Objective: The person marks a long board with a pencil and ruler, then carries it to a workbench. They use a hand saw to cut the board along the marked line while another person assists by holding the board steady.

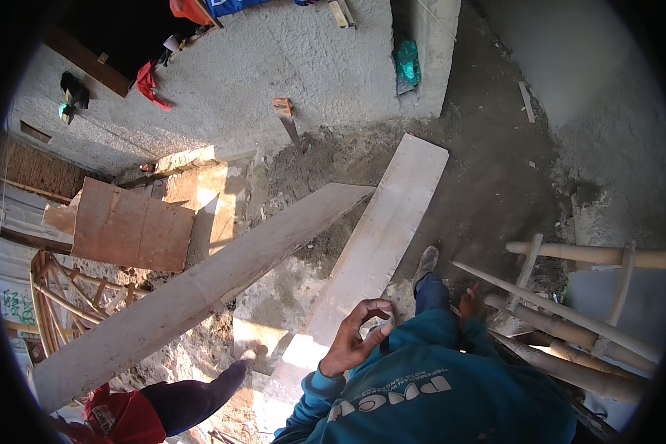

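Observation:
My left hand (354,342) is raised in front of my teal shirt, fingers curved and thumb apart, and I see no object gripped in it. Below it lies a long pale board (374,237) on the ground. My right hand (471,305) hangs low at my right side near a bamboo pole (540,299); its fingers are small and dark, so their grip is unclear. A second long board (200,285) slants from the lower left, its pointed far end beside the first board.
At lower left is another person in a red shirt (126,416) and dark trousers. Bamboo poles (592,254) with crosspieces stand at right. A handsaw (283,112) leans against the rough grey wall (325,66). Brown panels (131,226) and a bamboo frame (74,288) stand left.

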`<state>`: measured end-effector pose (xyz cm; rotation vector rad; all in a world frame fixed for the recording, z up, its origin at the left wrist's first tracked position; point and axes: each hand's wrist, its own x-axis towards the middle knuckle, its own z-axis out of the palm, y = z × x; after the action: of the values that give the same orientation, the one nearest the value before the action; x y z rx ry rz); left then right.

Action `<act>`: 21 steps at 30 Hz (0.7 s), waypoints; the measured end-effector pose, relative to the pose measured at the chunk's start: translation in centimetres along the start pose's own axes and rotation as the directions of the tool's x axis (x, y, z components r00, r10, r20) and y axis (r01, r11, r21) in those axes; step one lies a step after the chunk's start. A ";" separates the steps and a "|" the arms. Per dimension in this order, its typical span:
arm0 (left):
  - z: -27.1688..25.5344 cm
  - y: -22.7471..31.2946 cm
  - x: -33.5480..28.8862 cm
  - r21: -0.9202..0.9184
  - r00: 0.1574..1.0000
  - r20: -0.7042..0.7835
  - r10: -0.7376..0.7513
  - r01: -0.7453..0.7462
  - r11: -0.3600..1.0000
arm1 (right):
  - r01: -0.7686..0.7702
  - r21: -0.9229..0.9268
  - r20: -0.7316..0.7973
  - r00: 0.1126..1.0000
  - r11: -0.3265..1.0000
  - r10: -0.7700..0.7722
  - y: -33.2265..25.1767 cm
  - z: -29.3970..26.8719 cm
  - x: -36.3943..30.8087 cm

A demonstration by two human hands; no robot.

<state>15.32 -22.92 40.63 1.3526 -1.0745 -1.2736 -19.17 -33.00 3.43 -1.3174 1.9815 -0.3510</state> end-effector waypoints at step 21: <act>-2.3 -17.4 17.6 0.304 0.633 -0.614 -0.472 0.741 0.599 | -0.009 0.341 0.308 0.946 0.940 -0.102 -32.2 -6.6 38.1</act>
<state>18.67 -37.33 20.68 2.5146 -0.5973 -1.0177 -9.95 -81.91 10.86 -1.1207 1.5387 -0.4466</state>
